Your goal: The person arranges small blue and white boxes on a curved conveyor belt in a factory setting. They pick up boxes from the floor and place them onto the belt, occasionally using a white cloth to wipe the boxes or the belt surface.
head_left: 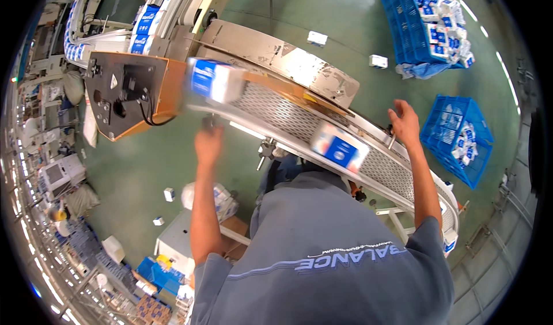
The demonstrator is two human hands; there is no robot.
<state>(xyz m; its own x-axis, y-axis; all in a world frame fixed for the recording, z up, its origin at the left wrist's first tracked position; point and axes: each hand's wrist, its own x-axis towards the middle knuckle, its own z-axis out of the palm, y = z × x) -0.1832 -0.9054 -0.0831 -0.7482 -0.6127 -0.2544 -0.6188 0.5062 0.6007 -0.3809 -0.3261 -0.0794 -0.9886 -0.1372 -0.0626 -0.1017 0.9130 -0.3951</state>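
Our left hand (208,142) raised under conveyor (299,118) edge, fingers curled, grasp unclear; blurred blue-white carton (214,80) just above; second carton (340,146) mid-belt; our right hand (405,123) resting on far rail, fingers loosely bent, holding nothing; blue crates (455,138) on floor beyond.

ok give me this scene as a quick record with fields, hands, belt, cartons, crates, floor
left hand: raised to the near edge of the conveyor, grip unclear
right hand: open, resting at the conveyor's edge
conveyor: curved mesh belt with metal side rails
cartons on belt: blurred carton, second carton, both blue and white
crates: two blue crates holding cartons
floor: green, stray cartons lying loose
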